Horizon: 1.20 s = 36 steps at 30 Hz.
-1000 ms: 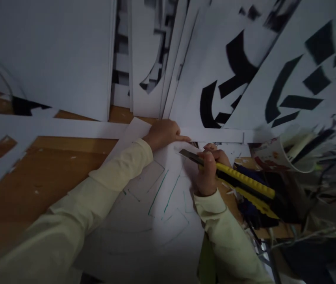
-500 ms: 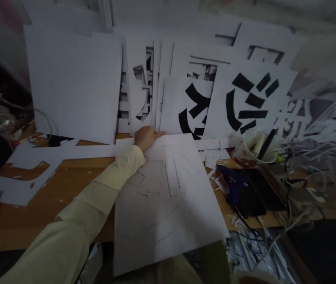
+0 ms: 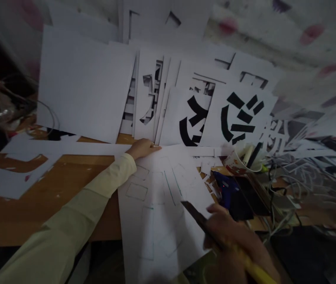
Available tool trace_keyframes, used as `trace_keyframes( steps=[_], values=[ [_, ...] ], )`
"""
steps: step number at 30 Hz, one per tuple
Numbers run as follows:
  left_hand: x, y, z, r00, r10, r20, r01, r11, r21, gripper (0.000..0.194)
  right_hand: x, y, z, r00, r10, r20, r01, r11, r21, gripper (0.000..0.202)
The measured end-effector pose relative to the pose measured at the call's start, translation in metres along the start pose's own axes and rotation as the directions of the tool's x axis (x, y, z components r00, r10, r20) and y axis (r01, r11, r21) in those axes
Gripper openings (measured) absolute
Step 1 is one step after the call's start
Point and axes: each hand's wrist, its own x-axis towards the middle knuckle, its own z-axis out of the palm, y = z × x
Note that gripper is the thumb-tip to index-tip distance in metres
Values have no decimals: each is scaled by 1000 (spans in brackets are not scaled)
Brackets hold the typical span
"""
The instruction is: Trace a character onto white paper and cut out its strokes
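A white board (image 3: 168,221) marked with thin green and grey outlines lies before me, its near end overhanging the table edge. At its far left corner rests my left hand (image 3: 141,150), fingers curled at the edge and thumb pointing right; the fingertips are partly hidden. My right hand (image 3: 235,240), somewhat blurred, is wrapped round a yellow utility knife (image 3: 256,270). The knife's dark blade (image 3: 195,213) points up and left, just over the board near a pair of green lines. Whether the tip touches the board I cannot tell.
White panels (image 3: 82,86) lean against the wall, some with cut-out or black shapes (image 3: 241,118). Right of the board are a paper cup (image 3: 238,161) with tools, a blue glue gun (image 3: 225,187), a dark phone-like slab (image 3: 252,195), cables and scraps. Cut white offcuts (image 3: 11,181) lie left.
My right hand has come into view from the lower right with the utility knife. My left hand stays at the board's far edge. The camera view has shifted somewhat.
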Motion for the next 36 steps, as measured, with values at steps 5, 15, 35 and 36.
trace_keyframes(
  steps=[5, 15, 35, 36],
  values=[
    [1, -5, 10, 998, 43, -45, -43, 999, 5, 57, 16, 15, 54, 911, 329, -249, -329, 943, 41, 21],
    [0, -6, 15, 991, 69, -118, -66, 997, 34, 56, 34, 68, 129, 955, 258, -146, -251, 966, 65, 13],
    [5, -2, 20, 991, 87, -104, -76, 991, 109, 63, 31, 91, 142, 991, 127, -50, -133, 977, -165, 6],
    [5, -2, 20, 990, 89, -106, -78, 991, 107, 63, 31, 91, 142, 992, 120, -46, -126, 978, -167, 5]
  ],
)
